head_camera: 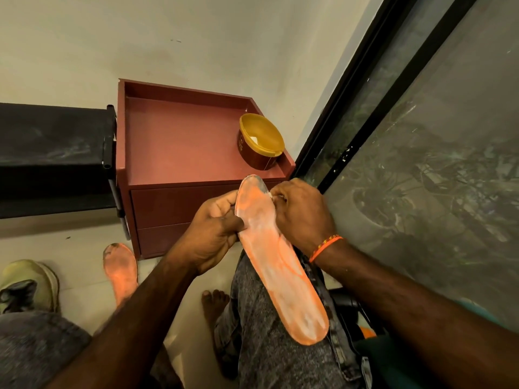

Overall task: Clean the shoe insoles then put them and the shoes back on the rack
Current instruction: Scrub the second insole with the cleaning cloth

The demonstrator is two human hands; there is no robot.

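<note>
head view: worn on the person's head | faced forward and steeply down | close over the lap and both hands, floor and red cabinet (179,141) just beyond | wide-angle, edges bent | only view, nothing shared

No text can be read; the mark on the round tub's (259,148) side is too blurred.

The second insole (120,273) on the floor is partly covered at its lower end by the left forearm. The shoe (28,284) is cut by the picture's left edge. A small white thing, perhaps a cloth, peeks from the right hand (302,213); its curled fingers hide the rest. The tub's (259,141) label is too small to read
</note>
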